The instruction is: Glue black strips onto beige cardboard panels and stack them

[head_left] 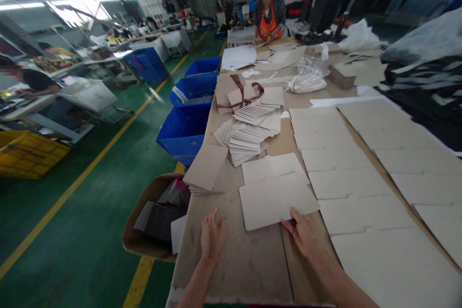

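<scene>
My left hand [211, 234] lies flat on the brown table [252, 264], fingers stretched out, holding nothing. It rests just left of a grey cardboard sheet [276, 200]. My right hand [302, 232] touches that sheet's near right corner, thumb on top and fingers spread along its edge. A second grey sheet [272, 167] lies partly under the first, farther away.
Rows of overlapping grey sheets [361, 173] cover the table's right side. Fanned piles of small cards [249, 134] and a stack [209, 169] lie ahead. A cardboard box [155, 216] and blue bins [184, 130] stand left of the table. A person in an orange apron [269, 17] works at the far end.
</scene>
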Available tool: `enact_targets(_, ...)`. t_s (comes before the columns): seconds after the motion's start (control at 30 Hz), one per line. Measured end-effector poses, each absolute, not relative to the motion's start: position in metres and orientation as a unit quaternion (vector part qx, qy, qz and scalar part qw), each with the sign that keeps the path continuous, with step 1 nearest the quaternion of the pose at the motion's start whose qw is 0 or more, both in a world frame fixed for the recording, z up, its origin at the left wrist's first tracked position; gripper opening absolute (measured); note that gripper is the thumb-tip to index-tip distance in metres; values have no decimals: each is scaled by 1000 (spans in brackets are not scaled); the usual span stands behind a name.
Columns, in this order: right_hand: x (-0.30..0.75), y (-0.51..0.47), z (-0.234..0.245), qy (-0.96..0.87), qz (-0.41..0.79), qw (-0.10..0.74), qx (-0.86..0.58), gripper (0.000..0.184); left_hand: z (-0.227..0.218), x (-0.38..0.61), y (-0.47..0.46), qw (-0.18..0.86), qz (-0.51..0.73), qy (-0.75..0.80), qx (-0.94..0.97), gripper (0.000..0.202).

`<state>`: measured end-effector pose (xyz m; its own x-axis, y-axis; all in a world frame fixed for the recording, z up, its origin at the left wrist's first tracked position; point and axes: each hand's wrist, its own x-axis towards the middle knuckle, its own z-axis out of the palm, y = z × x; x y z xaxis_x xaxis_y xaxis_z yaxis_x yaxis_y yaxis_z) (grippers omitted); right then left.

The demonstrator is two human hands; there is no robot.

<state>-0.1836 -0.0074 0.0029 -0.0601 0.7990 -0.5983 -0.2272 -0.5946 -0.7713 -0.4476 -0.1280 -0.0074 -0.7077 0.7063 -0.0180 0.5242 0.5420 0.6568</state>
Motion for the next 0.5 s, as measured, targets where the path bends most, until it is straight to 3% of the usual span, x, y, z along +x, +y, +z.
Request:
enact_targets(0.27,-182,-11,-7,-256,658,393,-589,43,-26,-442,-128,11,212,889,406,47)
enact_targets(0.5,-177,-8,0,-217,679,391,-582,46,-28,-445,-131,-40,163,887,430,41)
